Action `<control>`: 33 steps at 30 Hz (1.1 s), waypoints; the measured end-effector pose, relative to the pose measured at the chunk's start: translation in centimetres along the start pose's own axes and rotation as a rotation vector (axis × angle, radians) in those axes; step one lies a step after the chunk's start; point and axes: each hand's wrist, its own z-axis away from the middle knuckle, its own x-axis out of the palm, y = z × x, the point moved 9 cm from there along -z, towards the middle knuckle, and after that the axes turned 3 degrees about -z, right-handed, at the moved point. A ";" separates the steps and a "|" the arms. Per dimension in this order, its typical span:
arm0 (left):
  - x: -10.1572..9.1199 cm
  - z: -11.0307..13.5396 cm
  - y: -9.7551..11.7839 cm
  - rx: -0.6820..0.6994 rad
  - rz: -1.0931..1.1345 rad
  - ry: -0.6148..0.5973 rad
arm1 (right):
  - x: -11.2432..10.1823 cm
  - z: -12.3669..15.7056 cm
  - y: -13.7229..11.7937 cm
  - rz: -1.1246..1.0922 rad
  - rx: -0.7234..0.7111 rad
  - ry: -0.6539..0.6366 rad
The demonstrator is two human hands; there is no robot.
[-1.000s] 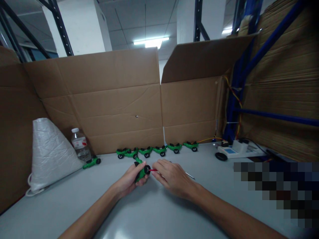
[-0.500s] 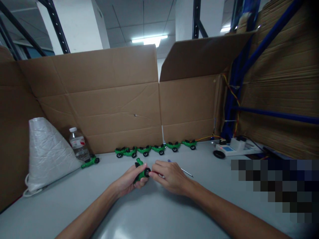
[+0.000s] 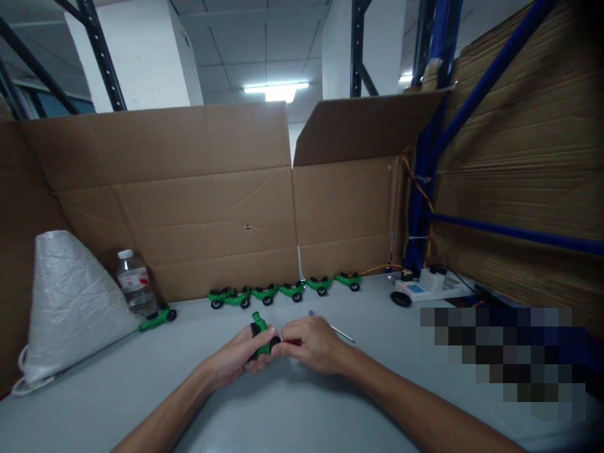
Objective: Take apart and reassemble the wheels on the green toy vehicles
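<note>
My left hand (image 3: 231, 360) is closed around a small green toy vehicle (image 3: 260, 333) with black wheels, its narrow end pointing up and away. Close beside it, my right hand (image 3: 312, 345) is closed in a pinch on a thin red object (image 3: 293, 342), mostly hidden by the fingers. The right fingertips are at the toy's wheel on its right side. Just behind the right hand lies a screwdriver (image 3: 342, 333) with a bluish handle and a metal shaft, partly covered by the knuckles.
Several similar green toy vehicles (image 3: 291, 291) stand in a row before the cardboard wall (image 3: 212, 201). Another green toy (image 3: 158, 318) lies at left, near a water bottle (image 3: 136, 283) and a silvery bag (image 3: 70, 308). A power strip (image 3: 431, 289) and cables sit at right.
The view has shifted a little, so the background sits lower and further left. Both hands remain together at the toy, whose wheel now faces me less squarely.
</note>
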 end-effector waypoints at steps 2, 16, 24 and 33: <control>0.2 0.1 0.1 -0.010 -0.006 -0.004 | 0.2 0.0 0.3 -0.013 0.000 -0.007; -0.4 -0.2 0.7 0.022 -0.051 0.022 | -0.9 -0.2 0.0 0.063 0.003 0.035; -1.0 -0.7 1.1 0.116 -0.105 0.053 | -1.0 0.0 0.8 0.027 0.069 0.010; -0.8 -0.6 2.0 0.124 -0.047 0.074 | -0.7 0.1 2.1 -0.058 0.149 0.012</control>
